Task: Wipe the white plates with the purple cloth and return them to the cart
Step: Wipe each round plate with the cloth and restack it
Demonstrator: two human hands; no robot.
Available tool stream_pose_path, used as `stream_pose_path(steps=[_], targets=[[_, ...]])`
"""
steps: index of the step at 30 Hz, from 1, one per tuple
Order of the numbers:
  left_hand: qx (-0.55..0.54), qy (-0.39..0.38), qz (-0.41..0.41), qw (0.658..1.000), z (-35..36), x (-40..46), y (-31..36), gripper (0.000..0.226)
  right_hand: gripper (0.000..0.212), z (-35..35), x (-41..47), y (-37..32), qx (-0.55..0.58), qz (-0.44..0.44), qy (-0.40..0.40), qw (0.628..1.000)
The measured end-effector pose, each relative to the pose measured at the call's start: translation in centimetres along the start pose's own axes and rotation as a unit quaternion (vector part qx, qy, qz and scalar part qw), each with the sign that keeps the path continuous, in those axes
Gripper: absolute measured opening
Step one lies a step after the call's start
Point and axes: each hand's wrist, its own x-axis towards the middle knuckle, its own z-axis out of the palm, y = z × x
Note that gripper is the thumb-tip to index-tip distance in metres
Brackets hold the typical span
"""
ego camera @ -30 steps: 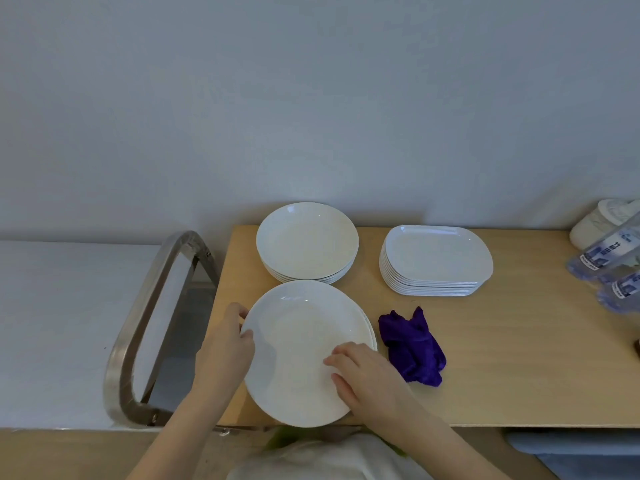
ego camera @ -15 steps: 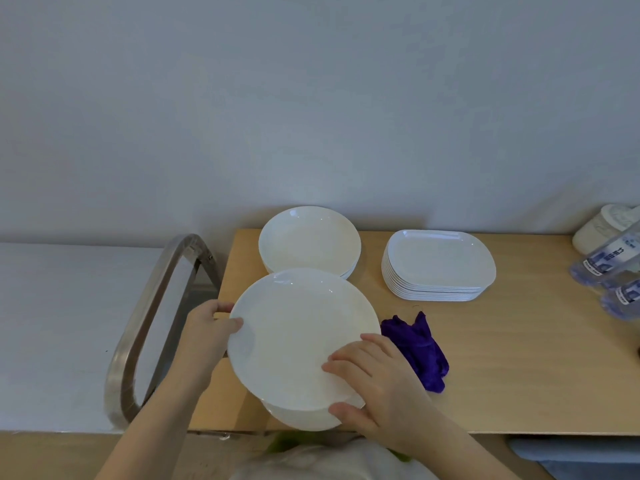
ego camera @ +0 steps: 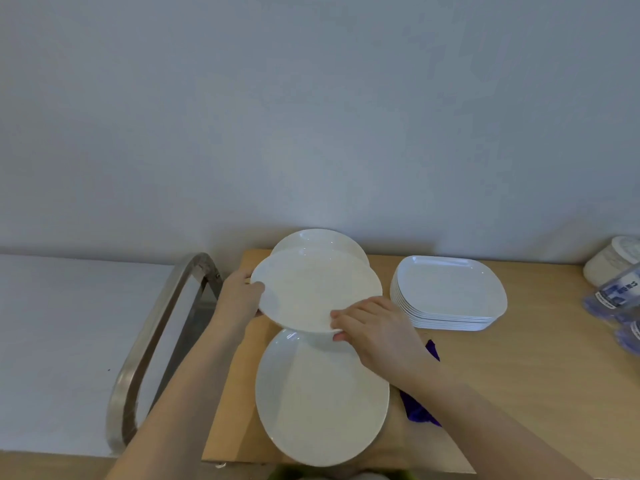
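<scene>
Above the light wooden table (ego camera: 519, 375), a round white plate (ego camera: 311, 289) is hanging between both hands: the left hand (ego camera: 239, 296) is gripping its left rim, the right hand (ego camera: 377, 327) pinching its near edge (fingers on top). Another round plate (ego camera: 322, 396) is lying beneath, a purple cloth (ego camera: 419, 410) just right.

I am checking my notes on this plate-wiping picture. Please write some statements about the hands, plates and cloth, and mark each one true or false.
1. Both hands hold one round white plate in the air. True: left hand and right hand grip its opposite edges.
2. The crumpled purple cloth lies in the right hand. False: it lies on the wooden table, partly hidden by the right forearm.
3. Another round white plate lies on the table below the lifted one. True.
4. The stack of white rectangular plates stands left of the round plates. False: it stands to their right.
</scene>
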Motion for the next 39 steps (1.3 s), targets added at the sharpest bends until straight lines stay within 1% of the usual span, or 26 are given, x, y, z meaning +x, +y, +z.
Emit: stream_pose_path(steps=[2, 3, 4, 5, 6, 7, 8, 9, 11, 13, 15, 16, 20, 22, 24, 26, 28, 31, 39], targets=[[0.031, -0.008, 0.013, 0.999, 0.8, 0.6, 0.3, 0.034, 0.019, 0.4, 1.0, 0.7, -0.016, 0.005, -0.006, 1.000], [0.079, 0.012, 0.031, 0.996, 1.3, 0.8, 0.4, 0.034, 0.016, 0.7, 1.5, 1.0, -0.021, 0.006, -0.008, 1.000], [0.154, 0.051, 0.066, 0.984, 1.6, 0.7, 0.5, 0.034, 0.015, 0.9, 1.9, 1.3, -0.026, 0.007, -0.010, 1.000], [0.229, 0.093, 0.129, 0.960, 1.9, 0.7, 0.5, 0.034, 0.014, 1.2, 2.3, 1.7, -0.030, 0.007, -0.015, 0.999], [0.278, 0.118, 0.220, 0.927, 2.2, 0.6, 0.5, 0.033, 0.013, 1.5, 2.7, 2.0, -0.033, 0.006, -0.020, 0.999], [0.305, 0.110, 0.314, 0.892, 2.5, 0.6, 0.5, 0.029, 0.012, 1.8, 3.0, 2.3, -0.034, 0.005, -0.024, 0.999], [0.327, 0.072, 0.385, 0.860, 2.7, 0.8, 0.3, 0.025, 0.011, 2.1, 3.3, 2.5, -0.038, 0.006, -0.026, 0.999], [0.346, 0.019, 0.419, 0.839, 2.9, 0.8, 0.1, 0.022, 0.012, 2.4, 3.7, 2.6, -0.043, 0.009, -0.027, 0.999], [0.385, -0.063, 0.408, 0.825, 3.2, 1.1, -0.4, 0.026, 0.020, 2.8, 4.3, 2.8, -0.058, 0.020, -0.032, 0.998], [0.438, -0.084, 0.402, 0.800, 3.3, 1.6, -1.0, 0.033, 0.025, 3.3, 4.7, 3.0, -0.068, 0.034, -0.031, 0.997], [0.492, -0.091, 0.410, 0.762, 3.5, 1.9, -1.0, 0.034, 0.026, 3.8, 5.0, 3.1, -0.078, 0.043, -0.028, 0.996], [0.509, -0.093, 0.410, 0.751, 3.5, 2.0, -0.9, 0.033, 0.026, 4.1, 5.0, 3.2, -0.083, 0.045, -0.030, 0.995], [0.543, -0.075, 0.392, 0.738, 3.7, 2.1, -0.6, 0.034, 0.021, 4.9, 5.3, 3.4, -0.082, 0.054, -0.032, 0.995], [0.559, -0.071, 0.393, 0.727, 3.8, 2.3, -0.7, 0.034, 0.018, 5.2, 5.3, 3.4, -0.078, 0.055, -0.035, 0.995], [0.564, -0.074, 0.384, 0.727, 3.7, 2.6, -0.8, 0.034, 0.015, 5.4, 5.2, 3.4, -0.070, 0.061, -0.045, 0.995], [0.568, -0.075, 0.384, 0.724, 3.9, 2.9, -1.1, 0.034, 0.011, 5.8, 4.9, 3.3, -0.053, 0.076, -0.077, 0.993], [0.573, -0.081, 0.377, 0.723, 4.1, 3.1, -1.6, 0.033, 0.019, 6.3, 4.7, 3.2, -0.038, 0.095, -0.117, 0.988], [0.568, -0.091, 0.355, 0.736, 4.3, 3.8, -2.6, 0.032, 0.026, 6.9, 4.5, 3.0, -0.019, 0.120, -0.135, 0.983], [0.521, -0.102, 0.366, 0.764, 4.8, 4.5, -3.7, 0.031, 0.027, 7.6, 4.1, 3.0, 0.026, 0.148, -0.137, 0.979]])
